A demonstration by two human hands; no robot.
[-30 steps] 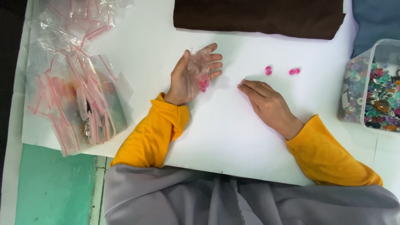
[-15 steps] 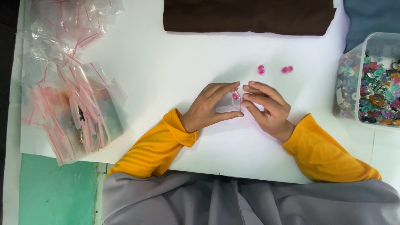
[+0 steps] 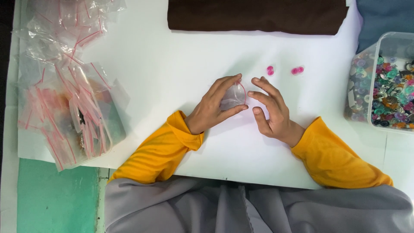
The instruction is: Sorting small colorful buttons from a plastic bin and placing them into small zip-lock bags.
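The tabletop is covered in white. A dark brown cloth lies folded along its far edge. At the left edge sits a heap of clear plastic bags with red seal strips. At the right edge stands a clear plastic tub filled with mixed coloured buttons.

Both arms wear yellow sleeves and rest near the middle of the tabletop. The left hand has its fingers closed around a small clear bag, thumb beneath and fingers above. The bag is held just off the tabletop, between the two hands. The right hand lies just beside it, fingers spread and released, grasping nothing.

Two small pink buttons lie loose just beyond the right hand.
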